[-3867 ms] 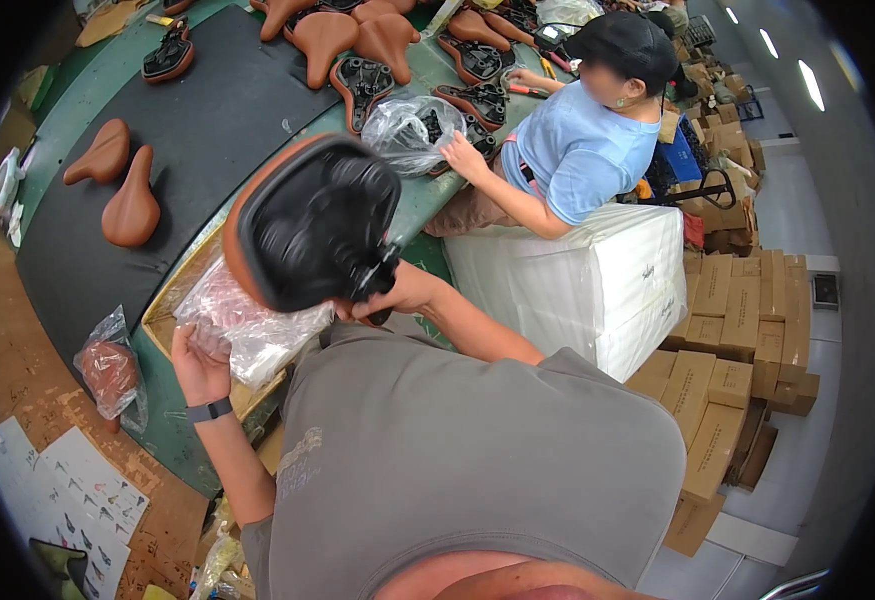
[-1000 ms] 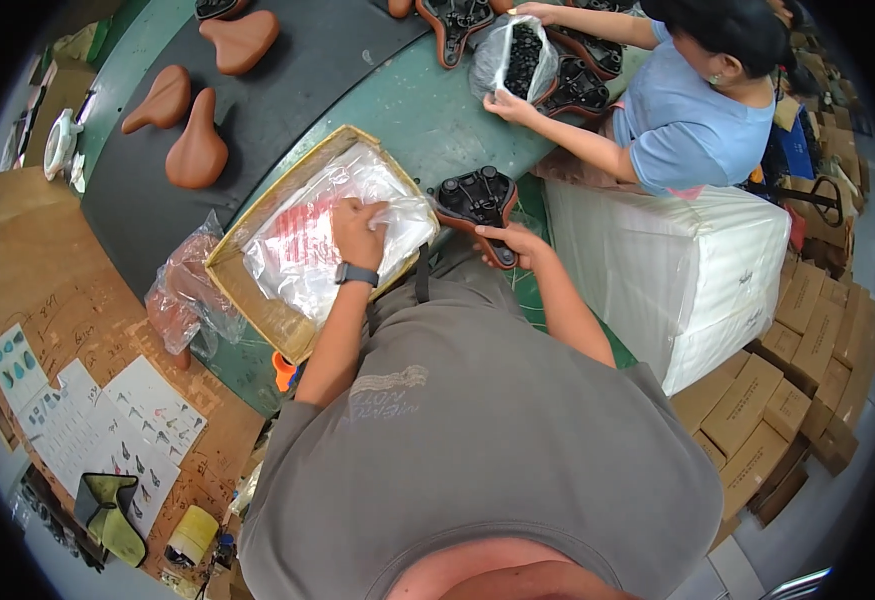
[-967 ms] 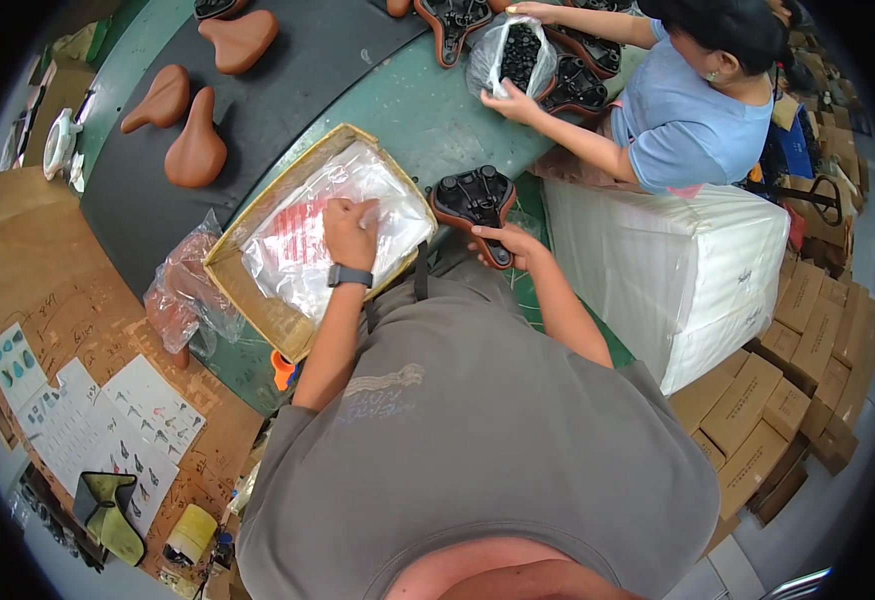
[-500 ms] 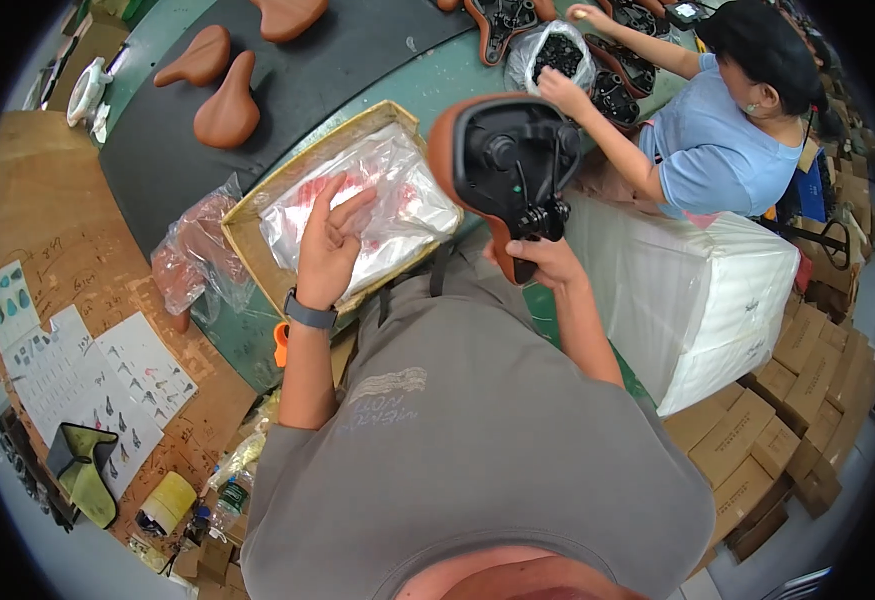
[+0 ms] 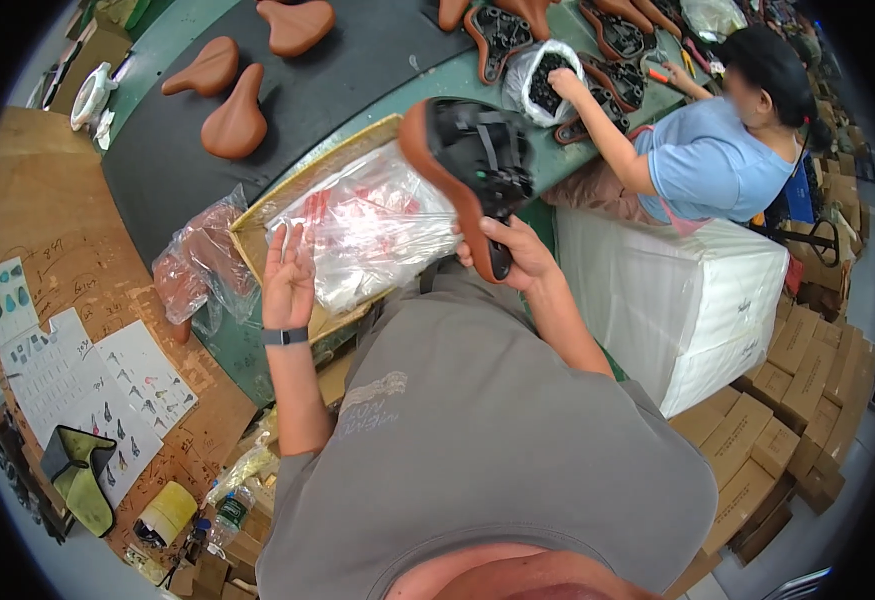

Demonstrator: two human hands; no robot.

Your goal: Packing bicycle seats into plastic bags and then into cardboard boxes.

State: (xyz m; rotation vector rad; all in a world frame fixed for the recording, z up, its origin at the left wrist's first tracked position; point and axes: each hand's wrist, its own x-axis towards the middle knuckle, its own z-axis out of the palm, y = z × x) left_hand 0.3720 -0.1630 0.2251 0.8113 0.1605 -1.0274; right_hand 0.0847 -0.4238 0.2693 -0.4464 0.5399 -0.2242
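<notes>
My right hand [image 5: 520,250] is wrapped around the narrow nose of a brown bicycle saddle [image 5: 419,150]. Its black underside, with rails and fittings, faces right and is partly blurred. Beside the saddle, a yellow-edged box [image 5: 247,238] holds clear plastic bags [image 5: 357,240] with red printing. My left hand [image 5: 289,285], palm up, has its fingers apart over the left side of this box; no object shows in it. Left of that hand lies a brown saddle wrapped in clear plastic [image 5: 202,262].
Several brown saddles [image 5: 234,120] rest on the black mat [image 5: 357,70]. A person in blue [image 5: 702,165] reaches into a white bag of small black parts [image 5: 532,85] near upturned saddles. A white wrapped block [image 5: 657,300] and cartons [image 5: 747,440] stand right; paper sheets [image 5: 147,370] lie left.
My right hand has brought the saddle a little left. My left hand has drawn back left and down from over the bags. The other person's hand has gone into the white bag.
</notes>
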